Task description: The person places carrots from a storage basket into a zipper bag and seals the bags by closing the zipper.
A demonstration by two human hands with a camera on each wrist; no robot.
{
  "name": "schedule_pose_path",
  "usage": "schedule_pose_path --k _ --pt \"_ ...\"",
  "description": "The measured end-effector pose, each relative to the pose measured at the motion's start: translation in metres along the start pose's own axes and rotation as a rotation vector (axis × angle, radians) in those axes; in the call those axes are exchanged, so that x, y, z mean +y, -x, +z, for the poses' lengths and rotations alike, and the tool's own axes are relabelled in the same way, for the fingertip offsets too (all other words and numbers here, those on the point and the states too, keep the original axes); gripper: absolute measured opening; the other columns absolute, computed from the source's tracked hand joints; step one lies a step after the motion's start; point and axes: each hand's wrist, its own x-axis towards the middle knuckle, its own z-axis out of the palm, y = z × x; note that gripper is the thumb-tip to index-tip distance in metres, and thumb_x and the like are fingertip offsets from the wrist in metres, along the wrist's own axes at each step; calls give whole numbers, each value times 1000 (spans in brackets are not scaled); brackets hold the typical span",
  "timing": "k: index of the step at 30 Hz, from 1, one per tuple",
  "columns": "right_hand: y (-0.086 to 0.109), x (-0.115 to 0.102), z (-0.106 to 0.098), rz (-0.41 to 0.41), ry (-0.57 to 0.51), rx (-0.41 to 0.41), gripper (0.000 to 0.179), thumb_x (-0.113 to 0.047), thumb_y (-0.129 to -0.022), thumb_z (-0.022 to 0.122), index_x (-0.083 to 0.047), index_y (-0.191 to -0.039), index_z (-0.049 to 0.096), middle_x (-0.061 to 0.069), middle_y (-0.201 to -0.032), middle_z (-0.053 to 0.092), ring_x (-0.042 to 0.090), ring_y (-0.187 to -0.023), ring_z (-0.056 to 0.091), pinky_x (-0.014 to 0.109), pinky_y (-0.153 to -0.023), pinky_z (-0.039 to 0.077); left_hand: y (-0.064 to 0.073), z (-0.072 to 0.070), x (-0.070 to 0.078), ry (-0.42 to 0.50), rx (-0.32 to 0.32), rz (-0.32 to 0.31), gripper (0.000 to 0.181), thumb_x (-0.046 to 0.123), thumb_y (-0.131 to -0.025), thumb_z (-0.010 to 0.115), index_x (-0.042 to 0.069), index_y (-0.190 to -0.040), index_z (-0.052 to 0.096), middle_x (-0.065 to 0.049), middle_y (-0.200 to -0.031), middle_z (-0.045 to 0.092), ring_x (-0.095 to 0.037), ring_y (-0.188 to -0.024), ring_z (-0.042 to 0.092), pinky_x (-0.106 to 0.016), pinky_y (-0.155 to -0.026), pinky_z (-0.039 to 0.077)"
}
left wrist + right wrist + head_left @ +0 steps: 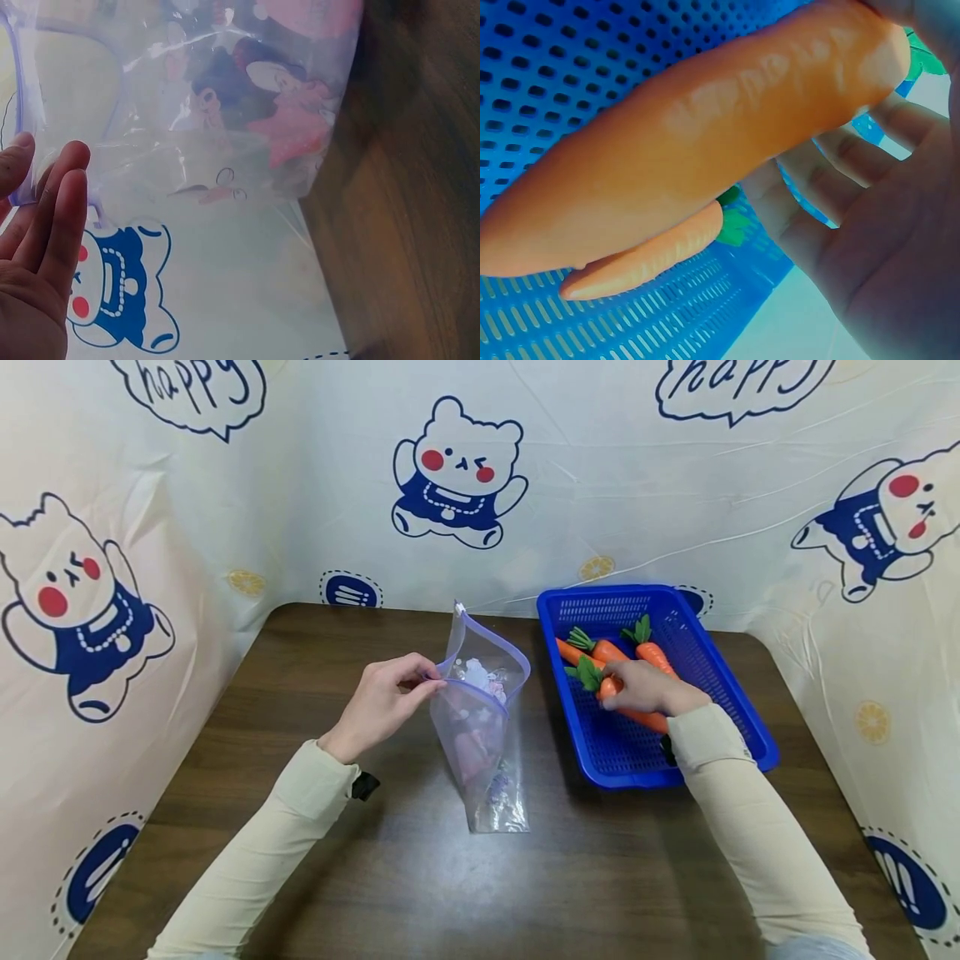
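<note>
A clear zip bag (480, 727) with a purple rim and printed pictures stands open-mouthed on the table. My left hand (378, 703) pinches the near side of its rim between thumb and fingers. In the left wrist view the bag's printed side (225, 112) spreads past the fingertips. Over at the blue basket, my right hand (648, 687) grips an orange carrot (643, 719) near its leafy end. The right wrist view shows that carrot (690, 142) large, lying slantwise with fingers around its thick end. Another carrot (649, 255) lies beyond it.
The blue perforated basket (720, 697) sits at the right of the brown table (420, 893). Several carrots with green tops, such as one carrot (656, 657) toward the back, lie in it. A printed cloth (315, 477) hangs behind and at both sides.
</note>
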Motion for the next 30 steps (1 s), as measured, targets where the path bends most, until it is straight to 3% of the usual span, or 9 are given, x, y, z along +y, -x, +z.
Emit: schedule_pose_path --k 5,12,18,30 --pt "3 -2 -5 -10 -34 41 51 -28 -88 67 -8 -131 49 14 -118 60 30 -100 55 49 -92 46 -1 1 -1 -6 1 -1 9 8 -83 75 8 -87 67 -1 -82 70 -8 -69 61 -22 -65 54" --pt "8 -3 -14 -70 -37 90 59 -36 -86 71 -1 -129 49 17 -114 63 24 -91 59 39 -81 51 0 2 -2 11 -1 -55 7 9 -84 75 7 -88 69 -2 -84 71 -10 -69 62 -21 -64 54" --pt "12 -5 -20 -45 -39 137 68 -47 -84 71 -2 -130 50 18 -121 60 28 -96 57 44 -84 50 0 0 -2 43 1 -80 7 9 -83 75 7 -89 70 -3 -86 71 -10 -72 64 -21 -68 55" --pt "15 -16 -27 -34 -133 304 54 -39 -84 73 -6 -123 54 14 -113 60 28 -94 55 41 -81 50 -1 -2 -2 92 -19 -105 11 13 -80 78 9 -86 70 -4 -88 71 -11 -74 65 -22 -69 56"
